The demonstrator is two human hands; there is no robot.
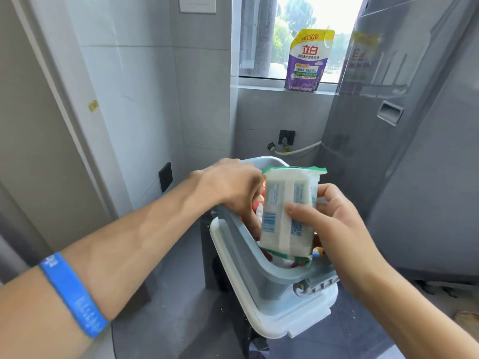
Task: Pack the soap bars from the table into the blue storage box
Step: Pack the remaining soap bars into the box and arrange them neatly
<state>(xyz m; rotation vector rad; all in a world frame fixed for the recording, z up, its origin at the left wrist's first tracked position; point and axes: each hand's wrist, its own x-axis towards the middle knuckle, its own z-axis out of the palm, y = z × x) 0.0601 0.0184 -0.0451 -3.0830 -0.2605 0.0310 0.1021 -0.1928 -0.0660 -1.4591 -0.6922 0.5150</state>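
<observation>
Our right hand [334, 224] has its thumb and fingers curled round the lower half of a soap pack [287, 211], holding it upright over the open box [248, 260]. The pack's bottom end is already dipping below the rim. Our left hand [233, 187] reaches into the box on the far side of the pack, fingers bent down out of sight, so we cannot tell whether they grip anything.

The pack looks like two bars wrapped together in thin plastic film: we judge it firm, fairly heavy for its size and slick on the wrapper. A hold across the broad faces, as now, seems safest; the crimped green ends would tear or slip.

The box already holds colourful packets and sits on its pale lid [293, 320]. A detergent pouch [308, 60] stands on the window sill [261, 86] beyond.
</observation>
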